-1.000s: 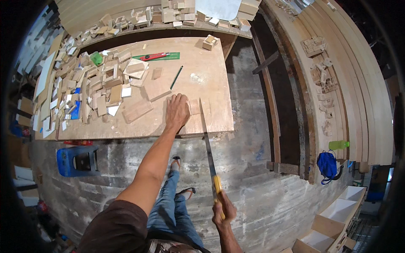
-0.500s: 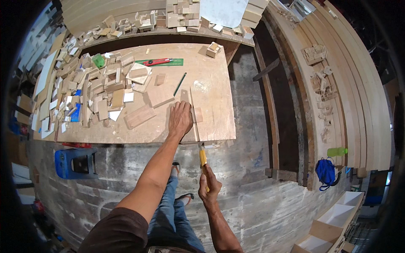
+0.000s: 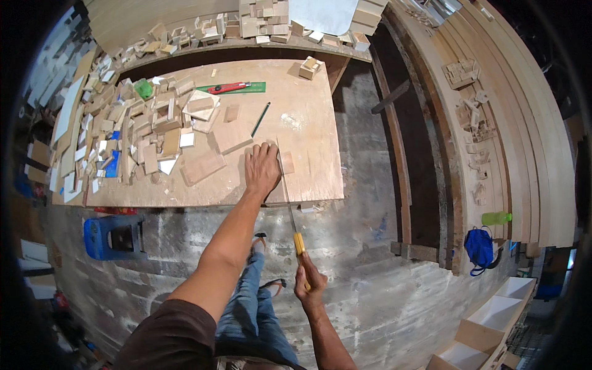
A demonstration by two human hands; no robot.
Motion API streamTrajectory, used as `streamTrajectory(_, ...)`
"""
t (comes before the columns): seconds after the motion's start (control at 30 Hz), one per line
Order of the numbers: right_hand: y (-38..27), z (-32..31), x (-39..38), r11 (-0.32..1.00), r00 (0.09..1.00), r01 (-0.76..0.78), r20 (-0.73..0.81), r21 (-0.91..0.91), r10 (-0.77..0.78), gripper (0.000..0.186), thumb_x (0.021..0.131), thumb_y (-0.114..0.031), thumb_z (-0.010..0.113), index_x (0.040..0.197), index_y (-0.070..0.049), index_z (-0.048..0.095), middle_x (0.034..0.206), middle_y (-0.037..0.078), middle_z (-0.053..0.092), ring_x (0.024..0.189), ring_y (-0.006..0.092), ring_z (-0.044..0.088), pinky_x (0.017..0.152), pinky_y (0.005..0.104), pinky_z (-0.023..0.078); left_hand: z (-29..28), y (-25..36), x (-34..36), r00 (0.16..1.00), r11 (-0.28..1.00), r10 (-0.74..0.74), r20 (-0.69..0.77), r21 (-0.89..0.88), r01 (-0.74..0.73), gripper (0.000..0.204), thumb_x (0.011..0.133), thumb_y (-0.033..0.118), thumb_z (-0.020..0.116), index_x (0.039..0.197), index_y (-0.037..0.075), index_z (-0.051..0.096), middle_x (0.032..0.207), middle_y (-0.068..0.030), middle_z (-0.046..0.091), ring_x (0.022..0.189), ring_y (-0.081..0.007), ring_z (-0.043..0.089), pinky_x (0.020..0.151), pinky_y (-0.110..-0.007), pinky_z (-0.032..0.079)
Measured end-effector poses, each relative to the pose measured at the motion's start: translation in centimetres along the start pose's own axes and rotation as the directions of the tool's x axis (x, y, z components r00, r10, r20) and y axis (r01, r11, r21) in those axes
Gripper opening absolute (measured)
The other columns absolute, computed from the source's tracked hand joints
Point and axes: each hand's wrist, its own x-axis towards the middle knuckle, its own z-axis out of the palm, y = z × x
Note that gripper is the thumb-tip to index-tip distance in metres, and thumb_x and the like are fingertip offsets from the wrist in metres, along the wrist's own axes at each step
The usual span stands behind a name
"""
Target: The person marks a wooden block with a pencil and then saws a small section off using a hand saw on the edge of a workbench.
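My right hand is closed round the yellow handle of a handsaw, below the table's near edge. Its thin blade runs up over the edge, close along the right side of my left hand. That hand presses down, fingers bent and together, on a flat wooden piece mostly hidden beneath it. A small part of light wood shows right of the blade. Left of my left hand lie a rectangular board and another flat board. A dark green pencil rests beyond the fingers.
Many wood offcuts pile up on the left of the worktable. A red cutter lies on a green ruler farther back. A blue stool stands on the floor at left; long planks are stacked at right.
My right hand has drawn the saw back toward me, so its handle sits lower and farther from the table edge. My left hand stays pressed in place. The view has shifted slightly.
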Motion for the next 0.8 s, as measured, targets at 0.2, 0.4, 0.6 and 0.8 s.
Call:
streamTrajectory(0.2, -1.4, -2.6, -3.8, 0.998, 0.999, 0.042, 0.003, -0.048, -0.042, 0.038, 0.091, 0.004, 0.061, 0.129, 0.007, 0.065, 0.11, 0.025, 0.075, 0.085, 0.0265, 0.078, 0.072, 0.0302, 0.057, -0.8, -0.1, -0.3, 0.999, 1.0, -0.007, 0.046, -0.016, 0.008, 0.013, 0.089, 0.01, 0.057, 0.101, 0.006, 0.06, 0.1, -0.0129, 0.058, 0.1, -0.0328, 0.055, 0.086, -0.048, 0.04)
streamTrajectory(0.4, -1.4, -5.4, -8.2, 0.991, 1.0, 0.007, 0.01, -0.134, -0.006, 0.035, 0.091, 0.001, 0.062, 0.125, 0.007, 0.068, 0.094, 0.022, 0.076, 0.061, 0.0173, 0.071, 0.057, 0.0288, 0.052, -0.8, 0.3, 0.1, 0.999, 0.999, -0.001, 0.047, -0.038, 0.003, 0.014, 0.088, 0.01, 0.055, 0.1, 0.005, 0.059, 0.1, -0.0133, 0.059, 0.1, -0.0326, 0.054, 0.085, -0.048, 0.04)
streamTrajectory(0.6, -4.9, -7.9, -9.1, 0.987, 0.993, -0.116, 0.021, -0.114, 0.119, 0.039, 0.088, 0.003, 0.065, 0.128, 0.006, 0.066, 0.105, 0.026, 0.075, 0.075, 0.022, 0.076, 0.067, 0.0293, 0.056, -0.7, -0.1, -0.1, 0.999, 0.998, 0.019, 0.042, -0.067, -0.016, 0.012, 0.089, 0.011, 0.057, 0.098, 0.005, 0.061, 0.103, -0.0136, 0.061, 0.101, -0.0321, 0.055, 0.086, -0.048, 0.04)
streamTrajectory(0.8, -6.6, -7.4, -4.3, 0.984, 0.995, -0.081, -0.079, -0.158, 0.069, 0.039, 0.092, 0.0, 0.064, 0.13, 0.006, 0.065, 0.114, 0.027, 0.073, 0.098, 0.0304, 0.077, 0.08, 0.0329, 0.059, -0.4, -0.4, -0.2, 0.999, 0.977, 0.002, 0.039, -0.211, 0.006, 0.014, 0.093, 0.009, 0.052, 0.102, 0.004, 0.061, 0.103, -0.0137, 0.06, 0.101, -0.0327, 0.055, 0.088, -0.047, 0.04)
